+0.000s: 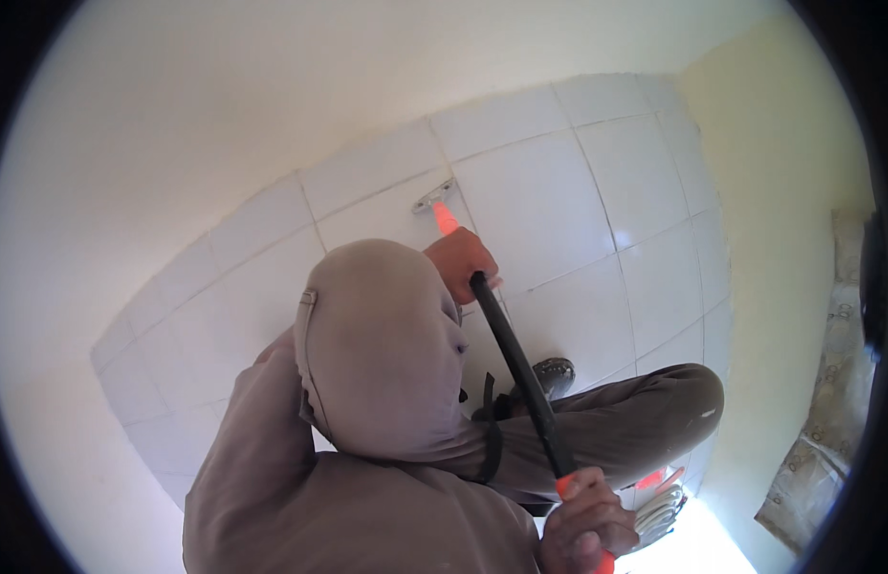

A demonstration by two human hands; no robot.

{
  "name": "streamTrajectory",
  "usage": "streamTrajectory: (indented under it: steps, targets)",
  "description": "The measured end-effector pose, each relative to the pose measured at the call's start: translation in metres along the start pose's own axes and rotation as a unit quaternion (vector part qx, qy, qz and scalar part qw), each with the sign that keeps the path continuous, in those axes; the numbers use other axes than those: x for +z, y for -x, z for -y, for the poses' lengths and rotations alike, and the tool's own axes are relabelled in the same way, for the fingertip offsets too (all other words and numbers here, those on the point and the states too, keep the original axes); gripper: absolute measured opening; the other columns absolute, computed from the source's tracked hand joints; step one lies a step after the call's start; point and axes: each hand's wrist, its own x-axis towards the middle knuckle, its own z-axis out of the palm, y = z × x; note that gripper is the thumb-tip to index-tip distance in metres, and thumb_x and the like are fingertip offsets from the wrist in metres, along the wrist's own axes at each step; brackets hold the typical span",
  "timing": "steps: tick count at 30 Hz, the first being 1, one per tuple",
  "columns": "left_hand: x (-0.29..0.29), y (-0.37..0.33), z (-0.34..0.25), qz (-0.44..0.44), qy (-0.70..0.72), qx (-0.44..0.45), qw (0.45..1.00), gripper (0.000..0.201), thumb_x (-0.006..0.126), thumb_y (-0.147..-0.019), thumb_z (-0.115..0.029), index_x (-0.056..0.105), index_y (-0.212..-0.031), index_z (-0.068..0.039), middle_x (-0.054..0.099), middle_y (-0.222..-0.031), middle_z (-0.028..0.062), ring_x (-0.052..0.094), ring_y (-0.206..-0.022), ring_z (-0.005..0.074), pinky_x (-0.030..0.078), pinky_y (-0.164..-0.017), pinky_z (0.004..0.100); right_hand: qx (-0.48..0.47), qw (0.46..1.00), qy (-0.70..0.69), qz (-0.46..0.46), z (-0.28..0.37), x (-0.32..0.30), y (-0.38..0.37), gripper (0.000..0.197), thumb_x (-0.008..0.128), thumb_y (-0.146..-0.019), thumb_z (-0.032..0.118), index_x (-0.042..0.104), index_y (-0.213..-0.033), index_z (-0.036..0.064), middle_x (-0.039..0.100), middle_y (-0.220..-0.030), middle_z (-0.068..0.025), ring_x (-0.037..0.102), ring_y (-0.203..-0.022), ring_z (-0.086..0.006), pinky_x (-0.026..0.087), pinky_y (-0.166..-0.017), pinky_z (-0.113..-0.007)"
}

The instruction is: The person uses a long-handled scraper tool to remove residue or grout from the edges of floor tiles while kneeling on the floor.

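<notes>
Grey-brown clothing (396, 521) is filling the lower middle of the frame, and above it a big rounded piece of the same cloth (377, 335), which I am judging to be a bent knee, is hiding much of the left arm. From my distant place I am watching a long scraper (518, 368), which is lying slantwise from the upper middle to the lower right. The left hand (465, 264) is curling closely around the pole, just behind its orange neck (445, 218). The right hand (589, 521) is closing around the orange end near the bottom edge. Past the left hand, the metal blade (434, 196) is sitting over the white tiles (535, 206), beside a joint; whether it is pressing on them, I cannot tell.

For scraping well, I am judging that the left hand should be steering and the right hand should be giving steady push. I am advising a low, even blade, because a corner could be catching in the joint. Also, the shoe (557, 373) near the middle should be staying outside the blade's path.
</notes>
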Motion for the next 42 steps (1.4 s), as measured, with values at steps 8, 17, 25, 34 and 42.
streamTrajectory:
  steps: [8, 17, 25, 34, 42]
  targets:
    - [0.001, 0.006, 0.007, -0.025, -0.005, -0.005, 1.0, 0.037, 0.07, -0.077, -0.015, 0.043, -0.054, -0.01, 0.042, -0.051, 0.0092, 0.045, -0.049, 0.0315, 0.031, -0.048, 0.0422, 0.015, 1.0, 0.008, 0.007, -0.009, 0.0, 0.003, 0.033, 0.059, -0.083, 0.016, 0.047, -0.055, 0.0056, 0.052, -0.052, -0.0068, 0.053, -0.055, -0.0213, 0.047, -0.07, -0.047]
    - [-0.013, 0.001, 0.011, 0.009, -0.061, 0.005, 0.998, 0.036, 0.068, -0.077, -0.013, 0.042, -0.054, -0.01, 0.044, -0.051, 0.0078, 0.047, -0.049, 0.0305, 0.031, -0.047, 0.0422, 0.022, 0.999, 0.013, 0.022, -0.01, -0.001, 0.006, 0.036, 0.059, -0.087, 0.021, 0.047, -0.055, 0.0078, 0.053, -0.052, -0.0046, 0.055, -0.057, -0.0195, 0.047, -0.072, -0.045]
    - [-0.017, -0.002, 0.009, -0.012, -0.023, 0.026, 0.999, 0.033, 0.068, -0.076, -0.011, 0.043, -0.054, -0.012, 0.045, -0.05, 0.0049, 0.048, -0.05, 0.0282, 0.033, -0.047, 0.0409, 0.034, 0.999, 0.023, 0.03, -0.013, -0.004, 0.007, 0.039, 0.059, -0.09, 0.025, 0.047, -0.055, 0.0098, 0.054, -0.052, -0.0026, 0.057, -0.058, -0.0178, 0.047, -0.074, -0.044]
    - [-0.014, 0.0, 0.018, -0.025, -0.04, 0.028, 0.998, 0.033, 0.069, -0.075, -0.01, 0.043, -0.054, -0.012, 0.045, -0.05, 0.0044, 0.047, -0.049, 0.0283, 0.032, -0.047, 0.0408, 0.043, 0.998, 0.025, 0.044, -0.019, -0.004, 0.003, 0.033, 0.053, -0.096, 0.03, 0.056, -0.067, 0.0138, 0.058, -0.063, -0.0006, 0.054, -0.058, -0.0175, 0.046, -0.072, -0.043]
    - [-0.019, -0.002, 0.007, 0.025, -0.081, -0.047, 0.995, 0.012, 0.068, -0.064, -0.004, 0.057, -0.058, -0.005, 0.055, -0.057, 0.014, 0.056, -0.057, 0.036, 0.041, -0.053, 0.0446, 0.038, 0.998, 0.024, 0.034, -0.018, -0.003, 0.004, 0.032, 0.051, -0.098, 0.031, 0.059, -0.072, 0.0152, 0.058, -0.067, -0.0002, 0.052, -0.057, -0.0174, 0.046, -0.071, -0.043]
